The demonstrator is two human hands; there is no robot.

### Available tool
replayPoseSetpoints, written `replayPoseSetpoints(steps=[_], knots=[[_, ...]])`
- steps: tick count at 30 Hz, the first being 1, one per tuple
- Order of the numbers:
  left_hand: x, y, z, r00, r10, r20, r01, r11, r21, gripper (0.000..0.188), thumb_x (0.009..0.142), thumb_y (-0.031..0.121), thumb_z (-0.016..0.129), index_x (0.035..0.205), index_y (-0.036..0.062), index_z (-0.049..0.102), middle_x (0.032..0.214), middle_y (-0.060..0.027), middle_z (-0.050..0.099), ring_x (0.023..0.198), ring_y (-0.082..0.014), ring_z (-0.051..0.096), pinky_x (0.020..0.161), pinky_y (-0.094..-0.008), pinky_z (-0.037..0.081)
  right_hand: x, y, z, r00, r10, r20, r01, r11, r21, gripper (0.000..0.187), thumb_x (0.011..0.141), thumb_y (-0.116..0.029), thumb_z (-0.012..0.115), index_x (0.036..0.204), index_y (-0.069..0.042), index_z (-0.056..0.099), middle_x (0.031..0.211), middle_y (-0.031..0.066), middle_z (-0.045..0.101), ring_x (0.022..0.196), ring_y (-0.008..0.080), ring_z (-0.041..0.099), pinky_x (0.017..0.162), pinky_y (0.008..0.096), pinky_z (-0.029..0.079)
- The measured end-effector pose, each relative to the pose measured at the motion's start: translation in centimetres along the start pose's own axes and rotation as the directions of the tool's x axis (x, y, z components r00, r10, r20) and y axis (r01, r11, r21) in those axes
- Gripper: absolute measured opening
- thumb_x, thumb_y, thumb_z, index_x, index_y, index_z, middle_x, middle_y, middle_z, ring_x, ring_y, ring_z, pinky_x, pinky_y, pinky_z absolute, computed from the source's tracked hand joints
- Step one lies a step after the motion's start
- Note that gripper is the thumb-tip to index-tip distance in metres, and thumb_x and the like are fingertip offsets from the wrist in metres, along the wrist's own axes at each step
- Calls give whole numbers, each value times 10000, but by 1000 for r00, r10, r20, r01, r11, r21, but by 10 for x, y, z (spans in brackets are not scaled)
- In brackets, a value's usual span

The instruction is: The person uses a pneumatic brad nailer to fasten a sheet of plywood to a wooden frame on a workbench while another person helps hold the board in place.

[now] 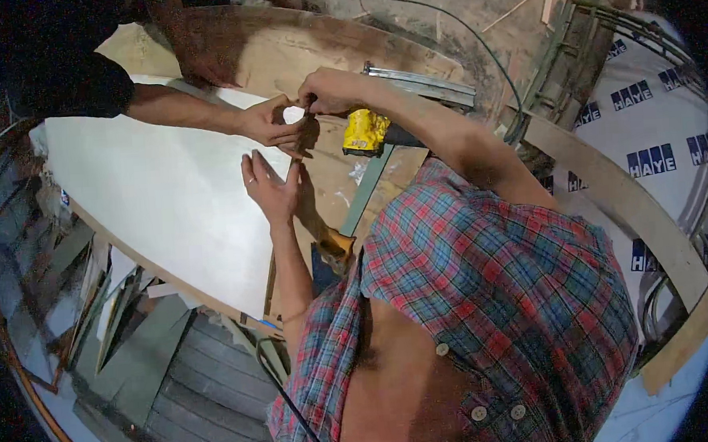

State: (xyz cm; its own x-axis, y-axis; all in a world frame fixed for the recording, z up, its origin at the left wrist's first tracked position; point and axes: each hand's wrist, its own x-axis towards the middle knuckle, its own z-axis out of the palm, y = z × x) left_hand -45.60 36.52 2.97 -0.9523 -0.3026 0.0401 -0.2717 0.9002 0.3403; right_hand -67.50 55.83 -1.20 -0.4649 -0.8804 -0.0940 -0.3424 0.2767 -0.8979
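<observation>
Wood tabletop (pixel 321 56), white panel (pixel 169 199) along its left edge: left hand (pixel 274 187) open at panel, right hand (pixel 329 92) curled, grip unclear; probably aligning, next move needs steady hold.

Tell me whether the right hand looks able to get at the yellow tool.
Probably yes: the yellow tool appears close to the right hand, with nothing visible blocking the way, though depth is hard to judge.
</observation>
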Motion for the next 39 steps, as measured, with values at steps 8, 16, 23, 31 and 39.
replayPoseSetpoints(steps=[8, 16, 23, 31, 39], knots=[[6, 12, 6, 1000, -20, 15, 20, 999, -32, 902, 755, 316, 872, 1424, -99, 431, 1491, -377, 312, 1408, -483, 331, 1129, -493, 366, -4, -2, -4, 1000, 5, -16, -4, 998, 57, 192, 826, -120, 695, 993, -29, 724, 881, 169, 723, 823, 331, 693, 755, 416, 540], [-3, -6, 13, 997, -34, -70, 20, 980, -198, 913, 737, 338, 874, 1454, -32, 447, 1479, -382, 322, 1407, -484, 322, 1150, -508, 326, -1, -8, -5, 996, -84, -9, 85, 995, 44, 188, 823, -123, 685, 973, -20, 732, 850, 183, 713, 776, 359, 674, 724, 433, 532], [-6, -24, 15, 989, 45, -138, -46, 999, -2, 942, 661, 461, 905, 1401, 23, 518, 1401, -318, 434, 1298, -441, 431, 1060, -504, 409, 4, 2, -1, 999, -31, 34, 26, 988, 151, 214, 848, -178, 665, 962, -12, 738, 827, 174, 717, 742, 317, 684, 690, 407, 530], [2, -15, 13, 994, 63, -87, -68, 996, -51, 928, 709, 511, 853, 1423, 51, 479, 1504, -236, 373, 1387, -419, 333, 1117, -529, 300, 44, -29, -21, 982, 179, 67, -189, 962, 197, 326, 852, -343, 735, 935, -28, 736, 709, 94, 695, 632, 196, 646, 578, 375, 488], [16, 8, 14, 999, 51, -13, -50, 995, 86, 948, 724, 539, 826, 1437, 43, 445, 1536, -226, 364, 1439, -430, 284, 1138, -595, 229, 57, -26, -27, 973, 120, 199, -150, 979, 141, 304, 829, -251, 774, 946, 5, 659, 767, 111, 692, 692, 230, 654, 618, 383, 495]])
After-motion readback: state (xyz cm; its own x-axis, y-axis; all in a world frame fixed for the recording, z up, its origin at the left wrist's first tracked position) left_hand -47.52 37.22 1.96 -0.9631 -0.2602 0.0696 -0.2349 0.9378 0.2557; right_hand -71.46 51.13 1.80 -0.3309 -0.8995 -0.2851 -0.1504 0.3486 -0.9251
